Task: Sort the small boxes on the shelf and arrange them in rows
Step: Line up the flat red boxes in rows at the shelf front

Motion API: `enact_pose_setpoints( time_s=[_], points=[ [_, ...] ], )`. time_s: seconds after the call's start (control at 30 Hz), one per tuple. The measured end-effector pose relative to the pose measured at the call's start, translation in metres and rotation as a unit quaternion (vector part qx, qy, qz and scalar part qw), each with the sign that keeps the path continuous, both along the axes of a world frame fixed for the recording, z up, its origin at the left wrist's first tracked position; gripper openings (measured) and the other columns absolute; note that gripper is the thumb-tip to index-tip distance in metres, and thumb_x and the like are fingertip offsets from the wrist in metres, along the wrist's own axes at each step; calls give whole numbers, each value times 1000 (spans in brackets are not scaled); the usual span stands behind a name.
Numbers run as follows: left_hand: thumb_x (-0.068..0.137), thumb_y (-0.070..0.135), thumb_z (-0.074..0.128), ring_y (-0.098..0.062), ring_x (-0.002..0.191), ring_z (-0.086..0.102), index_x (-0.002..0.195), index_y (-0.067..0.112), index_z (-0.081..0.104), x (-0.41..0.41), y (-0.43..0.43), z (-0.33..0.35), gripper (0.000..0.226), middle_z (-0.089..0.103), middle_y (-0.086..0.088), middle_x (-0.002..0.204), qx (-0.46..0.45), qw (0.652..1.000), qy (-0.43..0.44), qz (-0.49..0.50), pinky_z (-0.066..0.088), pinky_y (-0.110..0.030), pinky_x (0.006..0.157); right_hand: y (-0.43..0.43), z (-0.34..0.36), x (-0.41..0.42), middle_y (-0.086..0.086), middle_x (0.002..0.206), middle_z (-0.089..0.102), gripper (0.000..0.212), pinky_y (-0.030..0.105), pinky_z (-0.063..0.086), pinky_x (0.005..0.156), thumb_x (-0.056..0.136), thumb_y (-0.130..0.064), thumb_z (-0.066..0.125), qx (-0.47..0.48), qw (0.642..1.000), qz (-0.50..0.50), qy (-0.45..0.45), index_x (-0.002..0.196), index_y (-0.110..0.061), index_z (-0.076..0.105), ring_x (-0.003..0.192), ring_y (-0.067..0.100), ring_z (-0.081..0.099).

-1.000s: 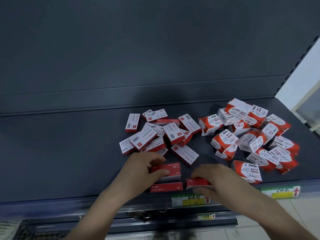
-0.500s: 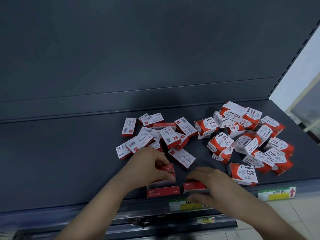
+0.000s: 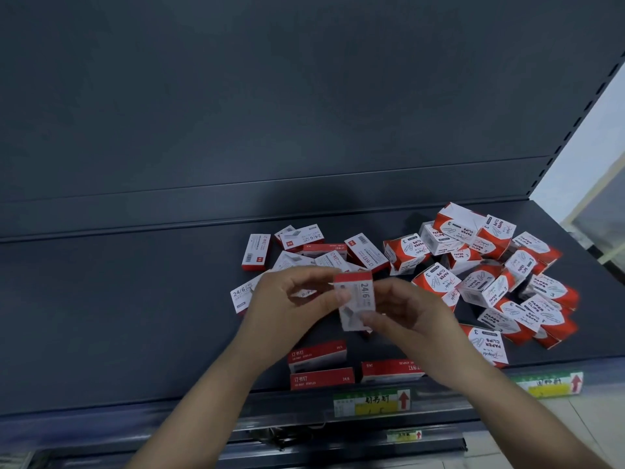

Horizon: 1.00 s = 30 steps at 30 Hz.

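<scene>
The left hand (image 3: 287,301) and right hand (image 3: 411,311) both pinch 1 staple box (image 3: 355,296), white with a red end, marked 24/6, held between them. The hands cover its lower corners; small print is blurred.

Three flat red-and-white cardboard staple boxes (image 3: 321,379) sit in a row, one's held up, and roughly ten more lie loose. Chunkier red-and-white cardboard paper clip boxes (image 3: 407,250): fifteen-ish, the pile's too jumbled to nail it. Three green-and-yellow paper price labels (image 3: 372,403) too.
</scene>
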<state>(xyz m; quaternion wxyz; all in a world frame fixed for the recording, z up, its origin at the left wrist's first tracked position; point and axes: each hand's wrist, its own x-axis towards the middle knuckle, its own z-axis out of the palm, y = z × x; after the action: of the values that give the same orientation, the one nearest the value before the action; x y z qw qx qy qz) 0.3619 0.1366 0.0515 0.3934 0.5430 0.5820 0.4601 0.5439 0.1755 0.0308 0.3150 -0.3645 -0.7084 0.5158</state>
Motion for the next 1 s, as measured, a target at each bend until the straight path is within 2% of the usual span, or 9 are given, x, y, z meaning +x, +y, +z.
enact_pose_setpoints(
  time_s=[0.1,0.17,0.23,0.5,0.63,0.7,0.83,0.9,1.0],
  points=[
    [67,48,72,8,88,56,109,26,67,-20,2,-12,48,63,21,102,25,962,264,66,42,-4,80,8,9,24,-22,89,70,20,11,51,67,78,-31,62,103,989,4,-104,98,-27,65,78,-2,67],
    [73,48,71,1,90,50,111,23,67,-28,4,-19,46,63,13,105,25,924,377,59,38,-10,78,13,13,36,-20,81,69,18,15,51,60,82,-33,64,190,951,48,-239,100,-30,65,70,3,65],
    [77,51,66,0,90,43,114,22,65,-30,5,-25,46,60,10,104,15,899,437,32,34,-15,75,14,13,40,-17,93,70,23,20,55,67,85,-35,64,220,909,91,-343,107,-30,64,77,3,66],
    [85,51,57,-10,100,47,120,22,61,-25,20,-38,46,53,4,109,6,843,538,13,36,-20,79,15,1,31,-10,109,67,25,25,52,82,92,-37,52,244,857,132,-435,116,-32,60,98,8,61],
    [76,36,75,-9,67,42,86,15,75,-30,19,-45,23,54,2,76,51,846,530,26,28,-19,55,15,-2,26,-8,102,69,26,27,52,78,93,-42,47,221,864,157,-425,108,-27,63,91,9,62],
    [74,29,77,-10,63,46,78,14,74,-33,16,-43,16,56,2,72,72,857,507,49,32,-20,53,17,0,22,-9,100,68,27,26,52,76,93,-43,47,204,885,115,-403,106,-28,65,87,7,62],
    [94,41,44,-13,90,57,104,16,62,-29,4,-20,32,64,3,99,49,872,485,44,38,-21,71,25,-4,7,-5,93,61,32,23,47,69,92,-49,46,238,865,2,-442,99,-21,59,83,12,56],
    [93,52,26,-11,92,57,111,22,51,-23,-2,-6,44,62,7,104,37,854,519,3,39,-20,71,27,-8,-4,-3,89,53,36,21,39,61,88,-56,47,230,844,4,-484,91,-20,51,81,13,51],
    [99,42,36,-13,98,59,113,23,45,-8,-4,-2,26,60,7,108,-16,826,558,-77,44,-26,77,28,-14,-15,-1,102,57,47,22,36,66,84,-62,48,229,825,6,-516,102,-19,53,95,16,56]
  ],
)
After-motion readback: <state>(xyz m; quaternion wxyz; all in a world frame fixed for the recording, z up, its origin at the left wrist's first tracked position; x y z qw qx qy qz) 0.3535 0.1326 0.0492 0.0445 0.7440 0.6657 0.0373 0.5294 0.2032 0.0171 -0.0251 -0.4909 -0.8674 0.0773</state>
